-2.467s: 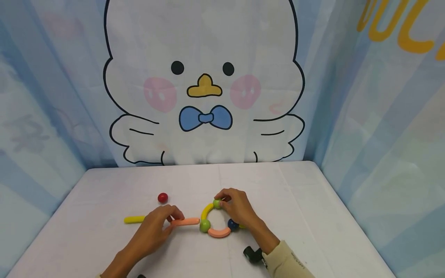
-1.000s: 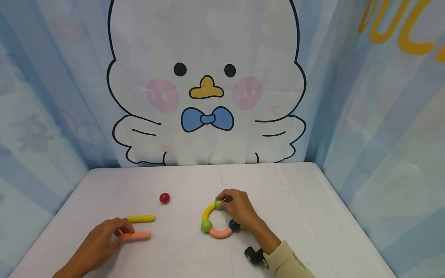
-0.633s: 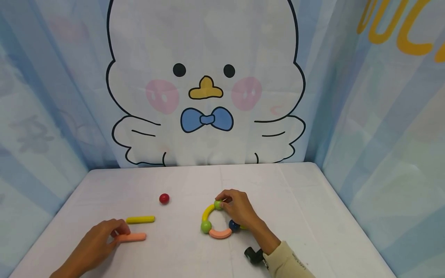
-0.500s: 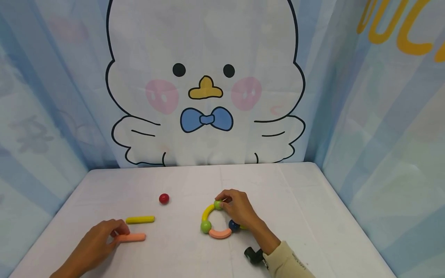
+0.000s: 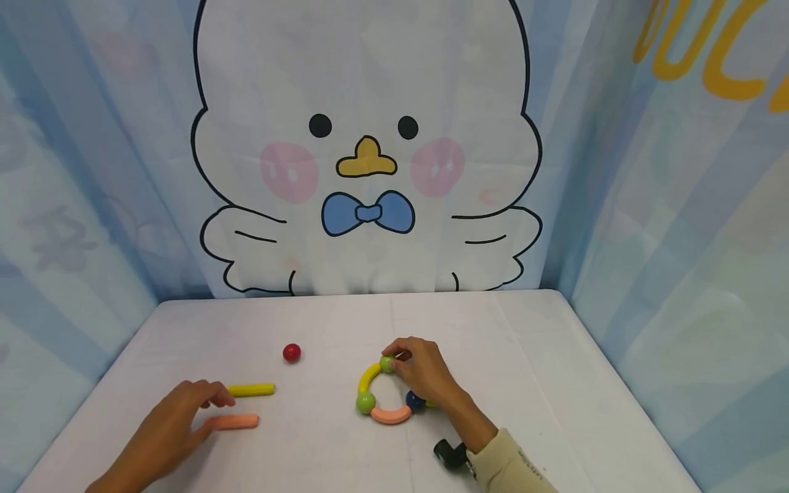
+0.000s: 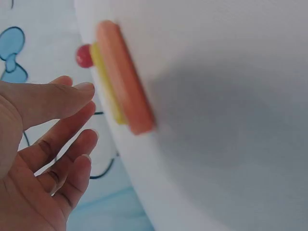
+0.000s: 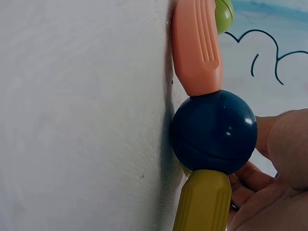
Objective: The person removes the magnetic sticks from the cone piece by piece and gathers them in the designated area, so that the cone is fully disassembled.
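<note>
My left hand [image 5: 166, 424] has its fingers spread apart by a straight orange stick [image 5: 239, 421] lying on the table. The left wrist view shows the thumb and fingers [image 6: 79, 144] off the stick. Just behind it lies a straight yellow stick [image 5: 254, 389]. My right hand [image 5: 427, 373] pinches a green ball [image 5: 386, 363] at the far side of a ring of toy pieces. A curved yellow piece [image 5: 368, 377], a second green ball [image 5: 366, 402], a curved orange piece [image 5: 391, 415] and a dark blue ball [image 7: 214, 132] follow round it. Another yellow piece [image 7: 202, 202] joins the blue ball, partly hidden by the hand.
A red ball [image 5: 292, 352] sits behind the sticks on the white table [image 5: 524, 383]. Beside the right sleeve [image 5: 511, 462] is a black device [image 5: 450, 454]. A curtain [image 5: 370, 260] printed with a cartoon duck hangs at the table's far edge.
My left hand carried the orange stick left from beside the ring, put it near the yellow stick, and has now let go. My right hand still holds the green ball.
</note>
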A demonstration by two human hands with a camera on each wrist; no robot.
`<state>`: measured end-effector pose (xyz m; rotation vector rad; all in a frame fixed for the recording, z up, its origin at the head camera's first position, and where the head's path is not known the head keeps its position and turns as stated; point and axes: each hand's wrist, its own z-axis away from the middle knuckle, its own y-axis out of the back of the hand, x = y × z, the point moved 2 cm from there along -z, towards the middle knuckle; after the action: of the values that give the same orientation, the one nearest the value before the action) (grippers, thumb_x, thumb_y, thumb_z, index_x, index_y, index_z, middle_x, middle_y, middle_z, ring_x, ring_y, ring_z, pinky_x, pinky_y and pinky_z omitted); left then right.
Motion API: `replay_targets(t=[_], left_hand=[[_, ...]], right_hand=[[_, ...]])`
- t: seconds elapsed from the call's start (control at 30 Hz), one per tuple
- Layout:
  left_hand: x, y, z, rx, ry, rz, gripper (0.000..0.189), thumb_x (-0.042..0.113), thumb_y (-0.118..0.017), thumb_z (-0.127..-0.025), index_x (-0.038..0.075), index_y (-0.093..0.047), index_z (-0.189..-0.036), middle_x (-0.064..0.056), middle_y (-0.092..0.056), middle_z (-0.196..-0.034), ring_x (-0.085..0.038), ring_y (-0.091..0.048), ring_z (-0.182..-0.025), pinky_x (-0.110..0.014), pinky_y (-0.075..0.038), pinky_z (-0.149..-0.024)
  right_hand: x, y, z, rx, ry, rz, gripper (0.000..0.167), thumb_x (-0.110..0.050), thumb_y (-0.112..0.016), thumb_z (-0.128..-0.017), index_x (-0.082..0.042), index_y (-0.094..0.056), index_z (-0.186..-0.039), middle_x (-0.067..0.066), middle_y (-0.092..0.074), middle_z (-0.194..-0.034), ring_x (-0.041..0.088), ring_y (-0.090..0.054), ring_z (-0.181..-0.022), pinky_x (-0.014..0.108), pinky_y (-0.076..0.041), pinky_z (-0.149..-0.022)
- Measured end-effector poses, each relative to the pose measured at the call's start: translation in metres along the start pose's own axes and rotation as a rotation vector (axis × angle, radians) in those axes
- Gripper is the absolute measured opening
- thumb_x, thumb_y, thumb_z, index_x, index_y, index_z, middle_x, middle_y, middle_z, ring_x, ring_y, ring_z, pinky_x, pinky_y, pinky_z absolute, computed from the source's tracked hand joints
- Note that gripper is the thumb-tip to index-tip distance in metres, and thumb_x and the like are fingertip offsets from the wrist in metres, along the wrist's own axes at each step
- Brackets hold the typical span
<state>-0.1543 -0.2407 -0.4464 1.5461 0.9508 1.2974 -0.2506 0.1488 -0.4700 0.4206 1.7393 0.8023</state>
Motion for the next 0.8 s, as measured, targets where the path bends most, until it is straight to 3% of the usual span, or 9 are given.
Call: replay_targets(t=[0.23, 0.37, 0.63, 0.8], left_hand=[[0.041, 0.021, -0.001, 0.048, -0.027, 0.039, 0.036, 0.009, -0.093, -0.079, 0.022, -0.074, -0.107, 0.005, -0.071, -0.103, -0.020, -0.060, -0.101, -0.051, -0.061, -0.095], [0.068, 0.026, -0.004, 0.082, -0.069, 0.086, 0.037, 0.008, -0.094, -0.079, 0.024, -0.074, -0.106, 0.007, -0.071, -0.104, -0.018, -0.061, -0.102, -0.044, -0.063, -0.094], [0.120, 0.024, -0.012, 0.117, -0.181, 0.124, 0.039, 0.010, -0.094, -0.080, 0.032, -0.074, -0.105, 0.015, -0.069, -0.106, -0.009, -0.058, -0.104, -0.035, -0.062, -0.094], [0.148, 0.012, -0.019, 0.116, -0.263, 0.159, 0.038, 0.013, -0.094, -0.080, 0.033, -0.073, -0.104, 0.019, -0.068, -0.106, -0.005, -0.059, -0.106, -0.035, -0.061, -0.098]], right_hand=[[-0.003, 0.002, 0.002, 0.011, 0.027, 0.018, 0.020, -0.007, -0.075, -0.098, -0.015, -0.079, -0.116, 0.000, -0.077, -0.114, 0.020, -0.072, -0.104, 0.041, -0.060, -0.093], [-0.005, 0.005, 0.004, 0.020, 0.011, 0.019, 0.025, -0.009, -0.077, -0.097, -0.015, -0.078, -0.121, 0.003, -0.076, -0.119, 0.022, -0.072, -0.108, 0.045, -0.061, -0.095], [-0.013, 0.020, 0.005, 0.073, -0.028, 0.013, 0.030, -0.010, -0.079, -0.096, -0.019, -0.077, -0.124, 0.004, -0.075, -0.125, 0.022, -0.069, -0.112, 0.047, -0.058, -0.101], [-0.019, 0.031, 0.009, 0.110, -0.037, 0.050, 0.031, -0.013, -0.081, -0.095, -0.024, -0.077, -0.124, -0.001, -0.076, -0.124, 0.018, -0.068, -0.112, 0.047, -0.057, -0.101]])
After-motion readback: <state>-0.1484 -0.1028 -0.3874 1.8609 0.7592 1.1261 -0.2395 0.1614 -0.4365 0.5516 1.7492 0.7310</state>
